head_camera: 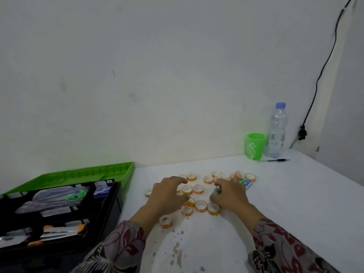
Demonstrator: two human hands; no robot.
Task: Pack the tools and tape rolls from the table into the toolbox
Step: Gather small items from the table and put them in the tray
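Several small orange-and-white tape rolls [200,205] lie scattered on the white table [275,194]. My left hand [165,196] hovers over the left part of the cluster with fingers spread and curved, touching rolls near its fingertips. My right hand [230,194] sits over the right part, its fingers curled round a small green-and-white item [216,192]. The black toolbox [110,209] stands open at the left, its green lid [78,174] tilted back; packaged tools fill its tray.
A small blue-and-white box [246,183] lies just beyond my right hand. At the back right stand a green cup [254,146] and a clear water bottle [275,131], with a pen [275,160] beside them. A black cable [325,66] hangs down the wall.
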